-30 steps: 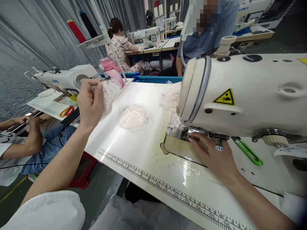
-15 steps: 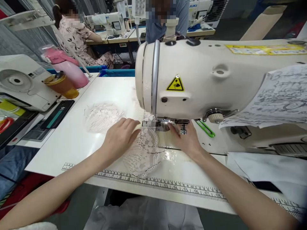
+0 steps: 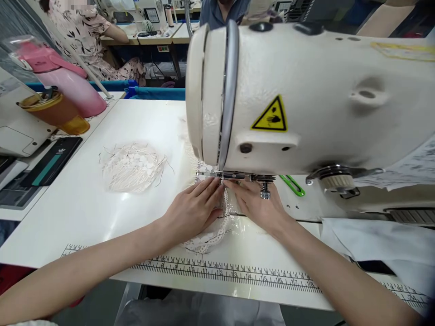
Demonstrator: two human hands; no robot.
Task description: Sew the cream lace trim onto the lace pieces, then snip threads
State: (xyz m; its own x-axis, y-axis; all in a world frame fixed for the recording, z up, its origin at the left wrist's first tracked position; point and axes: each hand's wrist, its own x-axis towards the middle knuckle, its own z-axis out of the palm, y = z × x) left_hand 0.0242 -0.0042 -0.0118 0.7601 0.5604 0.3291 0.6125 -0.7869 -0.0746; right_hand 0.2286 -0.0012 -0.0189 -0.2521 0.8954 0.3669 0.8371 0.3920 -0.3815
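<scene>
White lace fabric (image 3: 205,242) lies under the needle area of a cream sewing machine (image 3: 272,81), its scalloped edge running toward me. My left hand (image 3: 195,208) rests flat on the lace, fingers stretched out and tips close to the presser foot (image 3: 222,175). Just right of the foot, my right hand (image 3: 258,201) has its fingertips at the lace edge; its far fingers are partly hidden behind the machine's metal parts. A second lace piece (image 3: 132,167) with loose dark threads lies to the left on the white table.
A ruler strip (image 3: 238,274) runs along the table's front edge. Green thread snips (image 3: 292,184) lie right of the needle area. At left are a pink bottle (image 3: 64,77), an amber cup (image 3: 56,111) and a dark phone (image 3: 54,160). White cloth (image 3: 374,240) lies at right. Two people sit beyond.
My left hand has moved right and laid itself down on the lace by the presser foot. My right hand's fingertips have shifted left toward it. The view has come closer to the machine.
</scene>
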